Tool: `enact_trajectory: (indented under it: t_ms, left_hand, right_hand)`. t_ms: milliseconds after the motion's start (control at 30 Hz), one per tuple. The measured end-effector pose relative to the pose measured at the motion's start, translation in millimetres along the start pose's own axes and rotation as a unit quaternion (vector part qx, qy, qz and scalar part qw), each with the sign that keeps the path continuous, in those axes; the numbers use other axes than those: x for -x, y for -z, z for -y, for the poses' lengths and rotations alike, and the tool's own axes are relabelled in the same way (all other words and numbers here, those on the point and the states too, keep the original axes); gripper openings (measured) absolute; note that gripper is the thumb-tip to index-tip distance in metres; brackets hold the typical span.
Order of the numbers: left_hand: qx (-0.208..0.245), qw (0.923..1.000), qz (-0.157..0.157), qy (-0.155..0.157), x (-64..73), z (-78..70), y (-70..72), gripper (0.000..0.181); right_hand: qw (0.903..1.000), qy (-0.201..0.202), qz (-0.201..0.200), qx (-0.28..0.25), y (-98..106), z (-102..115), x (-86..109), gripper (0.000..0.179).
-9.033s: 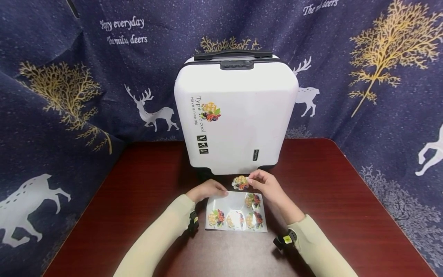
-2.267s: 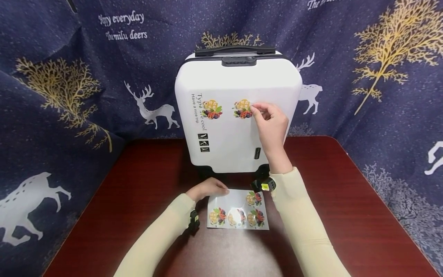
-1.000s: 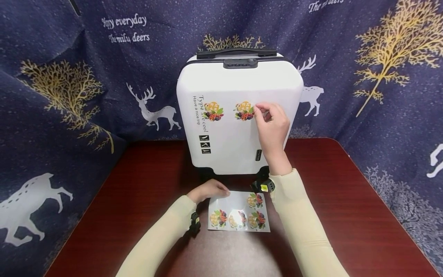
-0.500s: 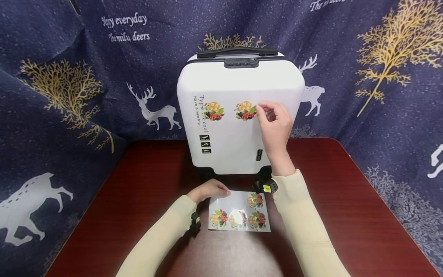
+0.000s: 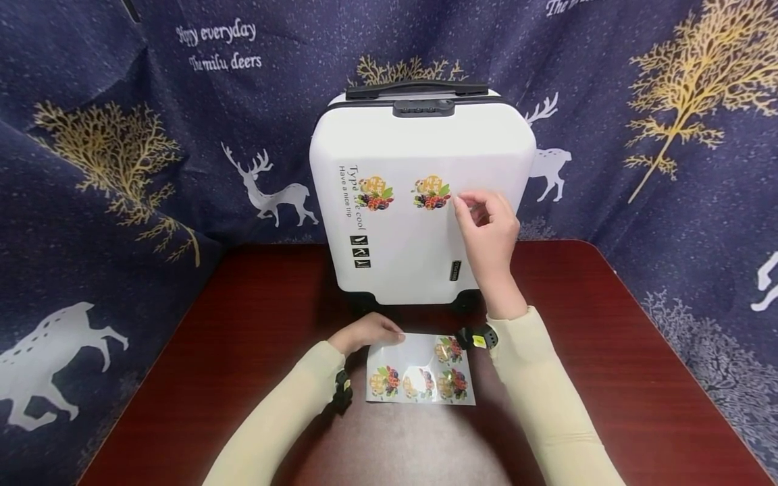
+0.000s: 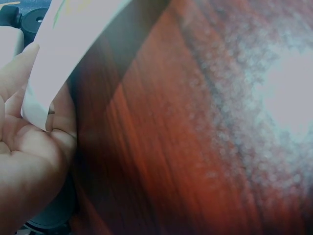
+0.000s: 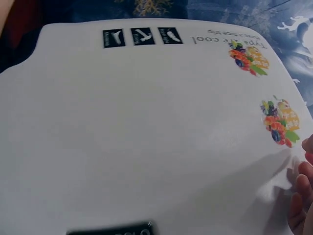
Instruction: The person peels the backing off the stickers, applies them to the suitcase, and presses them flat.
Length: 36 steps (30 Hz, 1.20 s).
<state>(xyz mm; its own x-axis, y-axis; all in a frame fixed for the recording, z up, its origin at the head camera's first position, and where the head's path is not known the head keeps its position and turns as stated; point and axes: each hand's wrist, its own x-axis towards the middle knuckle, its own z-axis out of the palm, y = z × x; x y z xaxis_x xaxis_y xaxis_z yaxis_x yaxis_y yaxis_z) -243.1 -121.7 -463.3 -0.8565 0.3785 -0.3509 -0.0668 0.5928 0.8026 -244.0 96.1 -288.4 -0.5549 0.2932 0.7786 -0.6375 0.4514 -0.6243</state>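
A white hard-shell suitcase stands upright on the table. On its front are two fruit stickers: one on the left over the printed lettering, another near the middle. My right hand is just right of the middle sticker, thumb and forefinger tips close together, holding nothing. In the right wrist view its fingers are loosely bent beside that sticker. My left hand pinches the top left corner of a sticker sheet; the left wrist view shows the sheet's edge between thumb and fingers.
The dark red table extends to both sides of the suitcase. Behind it hangs a blue cloth with deer and golden trees. Several fruit stickers remain on the sheet. A black camera on the right wrist overlaps the sheet's upper right corner.
Over nine seconds my right hand carried a sticker from above the sheet to the suitcase. Now it has let go and moved slightly right and down. The left hand stays put.
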Motion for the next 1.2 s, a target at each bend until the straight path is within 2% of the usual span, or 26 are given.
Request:
enact_trajectory:
  t_ms: [467,867,1200]
  left_hand:
    - [0.008,0.9999,-0.004,-0.015,-5.0,4.1,-0.1,0.028]
    - [0.011,0.9998,-0.003,-0.018,-5.3,4.6,-0.7,0.028]
    - [0.01,0.9998,0.001,-0.014,-3.9,3.4,0.7,0.029]
  right_hand:
    - [0.9994,-0.007,0.03,0.013,12,-16,20.8,0.015]
    - [0.9933,-0.009,0.101,0.055,27,-21,46.7,0.018]
    - [0.984,-0.045,0.161,0.062,41,-34,63.4,0.02]
